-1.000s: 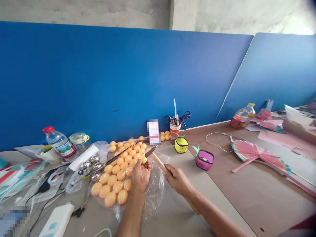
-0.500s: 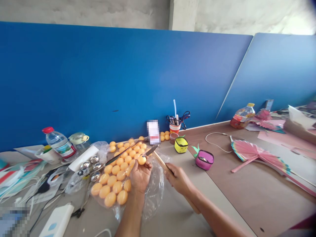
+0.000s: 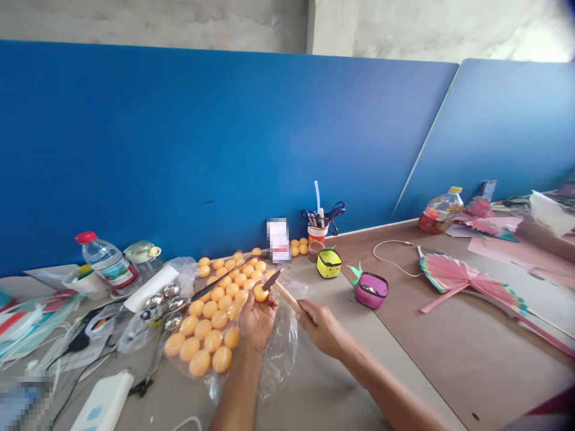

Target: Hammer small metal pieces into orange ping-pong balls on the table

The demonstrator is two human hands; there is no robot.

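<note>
My left hand (image 3: 257, 323) is closed around an orange ping-pong ball (image 3: 260, 293), holding it up at the fingertips. In my right hand (image 3: 321, 326) is a hammer (image 3: 287, 296) with a long wooden handle and a dark, tapered metal head. The pointed end of the head is at the top of the ball and seems to touch it. Under and beside my left hand lies a clear plastic bag (image 3: 281, 353) with many orange ping-pong balls (image 3: 203, 329) in it. A thin dark rod lies across the balls.
Left stand a red-capped bottle (image 3: 110, 263), shiny metal balls (image 3: 172, 305), cables and a white power strip (image 3: 105, 401). Behind are a paper cup (image 3: 318, 232) of tools and a blue partition (image 3: 224, 137). Yellow (image 3: 329, 264) and purple (image 3: 371, 290) pouches and a pink fan (image 3: 471, 278) lie right.
The hammer has shifted slightly left and down, its head now closer over the ball. My left hand has tipped the ball a little. The things on the table stay put.
</note>
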